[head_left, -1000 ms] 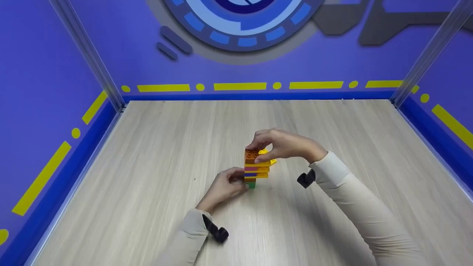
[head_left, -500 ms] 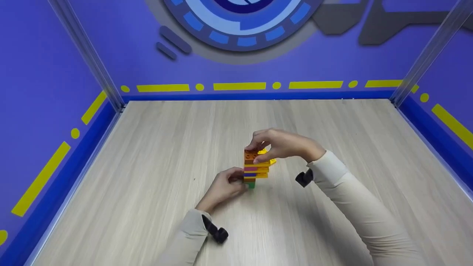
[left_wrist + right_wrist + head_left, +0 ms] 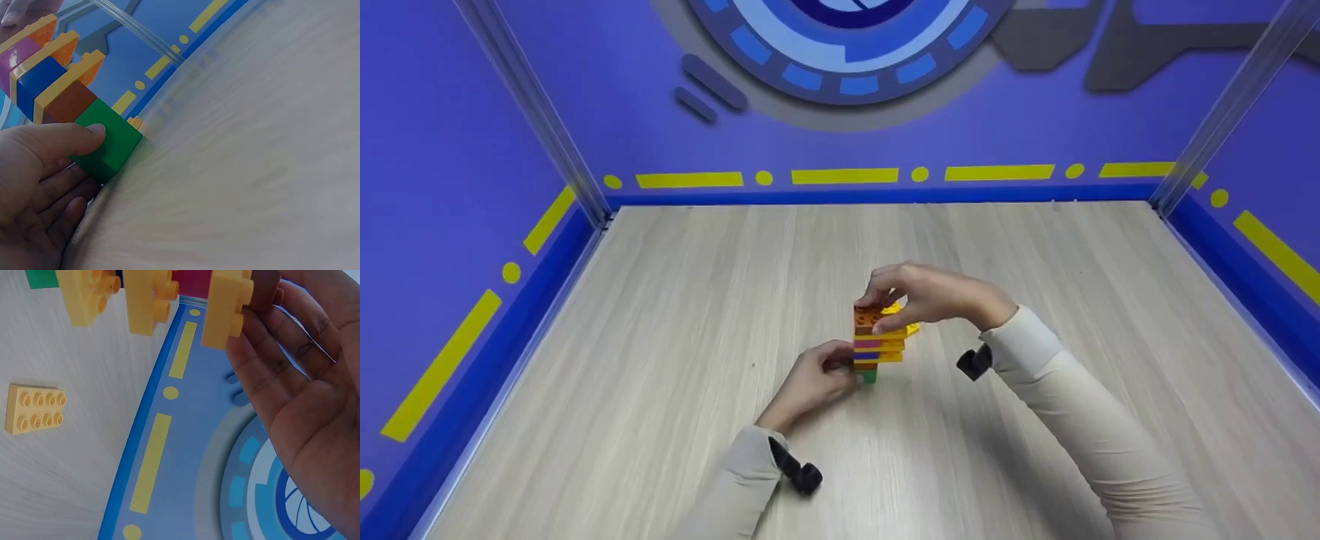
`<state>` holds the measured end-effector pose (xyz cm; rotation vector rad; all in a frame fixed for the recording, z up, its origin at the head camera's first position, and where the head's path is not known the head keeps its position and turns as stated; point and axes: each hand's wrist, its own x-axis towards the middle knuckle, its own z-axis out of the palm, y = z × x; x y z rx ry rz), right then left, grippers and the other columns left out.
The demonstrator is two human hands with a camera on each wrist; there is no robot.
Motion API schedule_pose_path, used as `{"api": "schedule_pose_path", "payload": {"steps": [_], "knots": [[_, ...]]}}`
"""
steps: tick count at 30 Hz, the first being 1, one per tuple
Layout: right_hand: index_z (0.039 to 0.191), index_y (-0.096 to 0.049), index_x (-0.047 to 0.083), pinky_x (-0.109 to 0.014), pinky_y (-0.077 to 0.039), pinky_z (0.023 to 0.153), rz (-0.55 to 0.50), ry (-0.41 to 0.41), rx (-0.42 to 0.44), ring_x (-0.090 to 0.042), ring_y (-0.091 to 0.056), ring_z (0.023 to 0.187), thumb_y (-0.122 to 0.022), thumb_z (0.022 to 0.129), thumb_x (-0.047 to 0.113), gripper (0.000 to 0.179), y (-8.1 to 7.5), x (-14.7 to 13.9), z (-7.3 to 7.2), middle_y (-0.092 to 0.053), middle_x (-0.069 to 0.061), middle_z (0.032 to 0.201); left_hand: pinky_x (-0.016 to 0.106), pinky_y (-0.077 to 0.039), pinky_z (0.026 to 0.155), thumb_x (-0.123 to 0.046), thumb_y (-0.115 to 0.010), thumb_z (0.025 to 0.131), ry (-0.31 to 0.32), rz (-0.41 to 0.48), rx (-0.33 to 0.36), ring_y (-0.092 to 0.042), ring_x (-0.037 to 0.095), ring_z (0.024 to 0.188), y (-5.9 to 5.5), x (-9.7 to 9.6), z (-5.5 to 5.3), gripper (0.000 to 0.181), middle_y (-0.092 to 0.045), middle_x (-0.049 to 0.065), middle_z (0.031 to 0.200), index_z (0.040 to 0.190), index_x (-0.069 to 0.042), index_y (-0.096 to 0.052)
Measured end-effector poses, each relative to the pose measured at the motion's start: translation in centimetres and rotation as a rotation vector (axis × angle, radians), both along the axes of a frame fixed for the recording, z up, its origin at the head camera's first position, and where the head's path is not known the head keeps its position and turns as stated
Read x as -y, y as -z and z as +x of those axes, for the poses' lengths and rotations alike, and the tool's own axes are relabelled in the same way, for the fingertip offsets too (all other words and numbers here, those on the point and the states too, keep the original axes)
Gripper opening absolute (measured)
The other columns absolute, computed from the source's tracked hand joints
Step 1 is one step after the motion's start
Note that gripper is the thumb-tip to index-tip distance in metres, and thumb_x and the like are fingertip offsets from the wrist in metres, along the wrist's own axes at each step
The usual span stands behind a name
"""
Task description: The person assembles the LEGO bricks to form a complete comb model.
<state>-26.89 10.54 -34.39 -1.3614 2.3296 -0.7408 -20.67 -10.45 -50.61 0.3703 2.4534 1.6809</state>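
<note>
A tower of toy building bricks [image 3: 866,346] stands upright on the table. Its lowest block is a green brick [image 3: 117,140], with a brown brick [image 3: 70,103] above it. Higher up, yellow bricks [image 3: 84,68] alternate with a blue brick [image 3: 39,81] and a magenta brick [image 3: 19,56], jutting out to the right. My left hand [image 3: 810,379] grips the green brick, thumb on its near face, fingers behind. At the top, my right hand [image 3: 937,294] pinches the orange-brown brick [image 3: 862,319] between thumb and fingers; in the right wrist view, most of that brick is hidden.
A loose yellow brick [image 3: 36,409] lies studs up on the table behind the tower, mostly hidden in the head view. The wooden tabletop [image 3: 690,315] ends at a blue back wall [image 3: 840,150] with yellow dashes. Side walls flank it.
</note>
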Motion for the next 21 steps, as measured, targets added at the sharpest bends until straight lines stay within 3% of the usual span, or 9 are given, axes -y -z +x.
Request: {"api": "schedule_pose_path", "payload": {"steps": [5,16,21], "knots": [[0.116,-0.067,0.009,-0.034,-0.054,0.092,-0.006,-0.005,-0.005,-0.019,-0.065,0.103,-0.072,0.086,0.020,0.033,0.1,0.0,-0.1,-0.066,-0.004,0.110,0.030,-0.051,0.091,-0.010,-0.069,0.080,0.010,0.007,-0.006,-0.062,0.014,0.101,0.1,0.1,0.0,0.039,-0.068,0.001,0.115,0.119,-0.015,-0.064],[0.119,-0.065,0.007,-0.036,-0.053,0.094,-0.057,0.006,0.012,-0.022,-0.063,0.107,-0.071,0.086,0.022,0.037,0.9,-0.4,-0.2,-0.065,-0.007,0.111,0.034,-0.051,0.093,-0.007,-0.071,0.079,0.006,0.038,-0.011,-0.063,0.018,0.103,0.2,0.0,0.0,0.041,-0.068,0.006,0.115,0.119,-0.011,-0.064],[0.122,-0.065,0.008,-0.036,-0.053,0.094,-0.056,0.009,-0.003,-0.021,-0.064,0.107,-0.070,0.087,0.024,0.039,1.0,-0.5,0.0,-0.065,-0.006,0.111,0.042,-0.050,0.095,-0.001,-0.069,0.079,0.014,0.058,-0.006,-0.062,0.026,0.104,-1.9,-0.2,1.0,0.040,-0.067,0.014,0.115,0.119,-0.003,-0.063]]}}
